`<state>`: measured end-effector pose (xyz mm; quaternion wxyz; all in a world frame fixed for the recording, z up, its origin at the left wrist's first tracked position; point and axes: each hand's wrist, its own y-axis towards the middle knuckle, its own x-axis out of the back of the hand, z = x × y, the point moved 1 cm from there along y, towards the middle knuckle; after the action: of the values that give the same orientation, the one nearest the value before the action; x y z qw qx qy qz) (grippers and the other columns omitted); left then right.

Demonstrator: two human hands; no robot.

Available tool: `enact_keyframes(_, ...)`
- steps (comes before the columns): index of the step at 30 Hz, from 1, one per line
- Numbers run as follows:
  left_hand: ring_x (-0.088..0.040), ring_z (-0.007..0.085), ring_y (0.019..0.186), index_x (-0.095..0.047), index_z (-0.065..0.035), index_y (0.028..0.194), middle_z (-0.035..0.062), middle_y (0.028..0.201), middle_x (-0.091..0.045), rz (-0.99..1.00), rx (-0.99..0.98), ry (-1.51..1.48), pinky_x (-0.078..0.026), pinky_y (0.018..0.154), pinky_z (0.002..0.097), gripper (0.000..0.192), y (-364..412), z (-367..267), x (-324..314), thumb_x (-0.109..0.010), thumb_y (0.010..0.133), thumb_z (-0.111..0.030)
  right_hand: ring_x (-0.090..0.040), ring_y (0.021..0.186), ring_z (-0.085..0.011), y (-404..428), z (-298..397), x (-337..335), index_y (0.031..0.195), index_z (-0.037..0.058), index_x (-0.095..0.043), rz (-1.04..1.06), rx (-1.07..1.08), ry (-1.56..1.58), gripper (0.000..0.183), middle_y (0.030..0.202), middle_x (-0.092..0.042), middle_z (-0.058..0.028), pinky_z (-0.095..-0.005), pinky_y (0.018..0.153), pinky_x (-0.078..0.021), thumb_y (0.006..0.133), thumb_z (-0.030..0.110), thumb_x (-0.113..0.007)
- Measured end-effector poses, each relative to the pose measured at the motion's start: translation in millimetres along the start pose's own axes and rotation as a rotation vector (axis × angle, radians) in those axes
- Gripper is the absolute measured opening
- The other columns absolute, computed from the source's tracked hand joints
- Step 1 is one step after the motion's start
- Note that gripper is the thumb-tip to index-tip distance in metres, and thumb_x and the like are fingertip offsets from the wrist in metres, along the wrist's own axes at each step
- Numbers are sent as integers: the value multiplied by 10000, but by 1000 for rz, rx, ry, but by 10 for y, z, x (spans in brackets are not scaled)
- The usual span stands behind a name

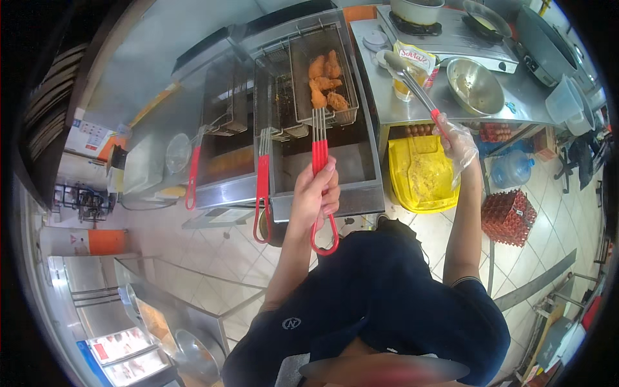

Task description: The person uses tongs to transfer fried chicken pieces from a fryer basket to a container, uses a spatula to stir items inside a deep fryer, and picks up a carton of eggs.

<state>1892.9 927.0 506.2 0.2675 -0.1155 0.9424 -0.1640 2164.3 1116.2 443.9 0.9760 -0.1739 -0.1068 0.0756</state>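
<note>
My left hand (318, 191) is closed around the red-coated handle of a wire fryer basket (355, 113). Pieces of fried chicken (325, 82) lie in that basket, which is over the right side of a deep fryer (329, 202). In a clear plastic glove, my right hand (457, 145) grips the red handle of metal tongs (418, 89). The tongs' head is above the steel worktable, by a printed pouch (416, 55) and a clear tub (404, 90). A second fryer basket (278, 96) stands just left of the held one, its red handle pointing towards me.
Another basket (225, 109) sits in the left fryer. A steel bowl (475, 86) and a gas stove (454, 38) are on the worktable (391, 113). Below are a yellow lidded bin (422, 174), a blue water bottle (512, 167) and stacked red egg trays (508, 217).
</note>
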Motion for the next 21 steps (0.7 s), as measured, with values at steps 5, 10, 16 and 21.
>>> enact_keyframes(5, -274, 36, 399, -447, -116, 1019, -38, 603, -309, 4, 60, 14, -223, 349, 205, 124, -204, 216, 104, -486, 935, -198, -324, 370, -62, -21, -219, 56, 730, 69, -602, -4, 133, 22, 468, 469, -371, 35, -224, 362, -222, 814, 529, -587)
enact_keyframes(10, -270, 32, 399, -445, -115, 1021, -40, 605, -305, 75, 87, -23, -223, 347, 205, 117, -141, 479, 257, -479, 935, -186, -316, 366, -57, 60, -494, 217, 717, 65, -593, -37, 200, 5, 468, 471, -372, 39, -222, 356, -219, 805, 525, -604)
enact_keyframes(16, -271, 12, 410, -479, -125, 1018, -58, 612, -318, 39, 35, -41, -198, 340, 176, 105, 235, 703, 356, -480, 939, -195, -292, 342, -61, -71, -515, 311, 690, 68, -578, -50, 169, -5, 510, 453, -357, 37, -234, 336, -200, 787, 568, -607)
enact_keyframes(21, -290, 26, 415, -449, -117, 947, -52, 608, -325, 24, 28, -27, -241, 358, 194, 84, 559, 785, 502, -495, 931, -186, -307, 348, -63, -137, -848, 592, 686, 83, -577, -97, 91, -25, 525, 452, -364, 37, -231, 341, -209, 764, 601, -612)
